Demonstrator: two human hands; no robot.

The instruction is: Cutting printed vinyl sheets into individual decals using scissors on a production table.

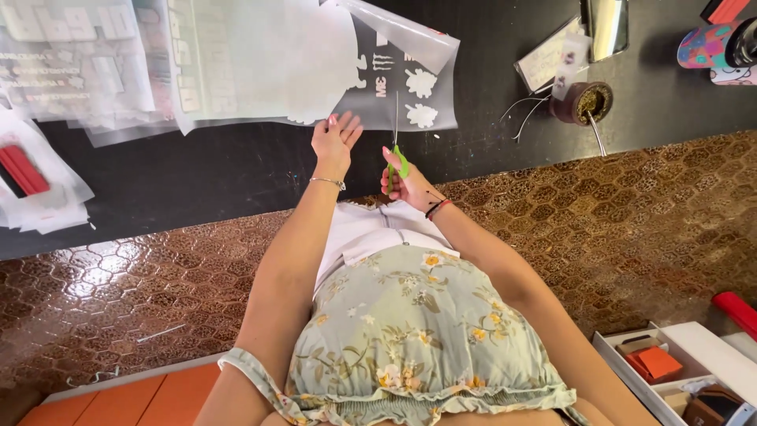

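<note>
Nearest the head camera comes the person's own front: a pale green floral top point(418, 331) fills the lower middle, with both bare arms reaching away from it toward a black worktable point(236, 170).

Between body and table runs a floor of glossy brown hexagon tiles point(646, 213), bare on both sides of the arms. At the lower right corner stands a white tray point(702, 339) with orange pieces in it, and a red object point(737, 309) lies just past it.

On the table, the left hand point(335, 138) lies flat with fingers spread a little, its fingertips pressing the near edge of a clear transfer sheet point(394, 79) printed with white cut-out shapes. The right hand point(410, 183) is closed around the green handles of a pair of scissors point(395, 134), thumb and fingers through the loops. The scissors' long axis runs nearly straight away from the person, blades pointing to the far side of the table and crossing the sheet's near edge, just right of the left hand. Whether the blades stand apart or shut cannot be told.

More pale sheets point(87, 55) overlap to the left, well apart from the hands, and a flat packet with red strips point(24, 170) sits at the table's left edge. To the right, bare black tabletop separates the hands from a dark round cup point(587, 102) with a metal straw.
</note>
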